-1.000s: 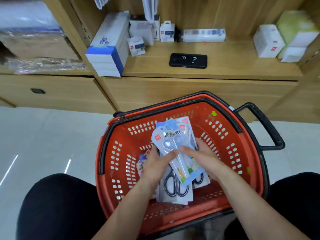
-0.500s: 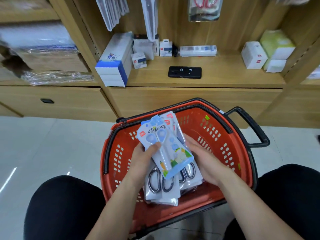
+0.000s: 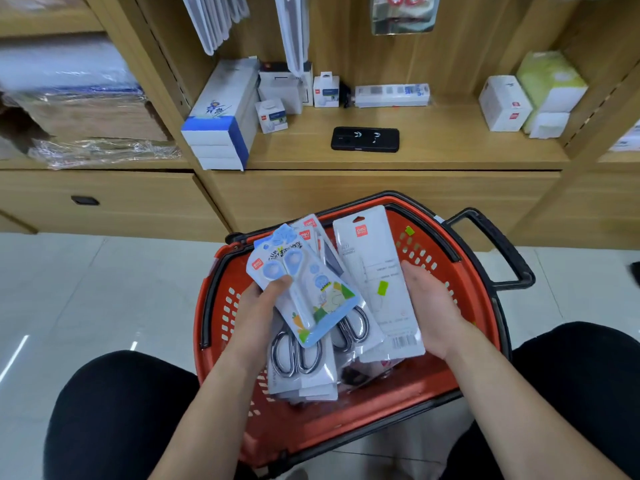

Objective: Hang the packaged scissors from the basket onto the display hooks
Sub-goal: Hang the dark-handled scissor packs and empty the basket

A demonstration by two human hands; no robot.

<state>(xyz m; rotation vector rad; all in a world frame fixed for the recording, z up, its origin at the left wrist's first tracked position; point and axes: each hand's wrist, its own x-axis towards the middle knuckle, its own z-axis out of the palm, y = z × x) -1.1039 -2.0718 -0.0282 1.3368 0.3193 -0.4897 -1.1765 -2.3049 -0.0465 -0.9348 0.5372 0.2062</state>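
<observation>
Bare forearms [image 3: 221,386], plain black trousers [image 3: 114,417]

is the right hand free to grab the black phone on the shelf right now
Probably not: the right hand grips a white scissors pack. The black phone itself lies uncovered on the wooden shelf.

Over the red basket [image 3: 460,271], the left hand [image 3: 256,306] grips a fanned stack of scissor packs [image 3: 304,299]; the right hand [image 3: 429,306] holds one white pack [image 3: 374,265].
</observation>
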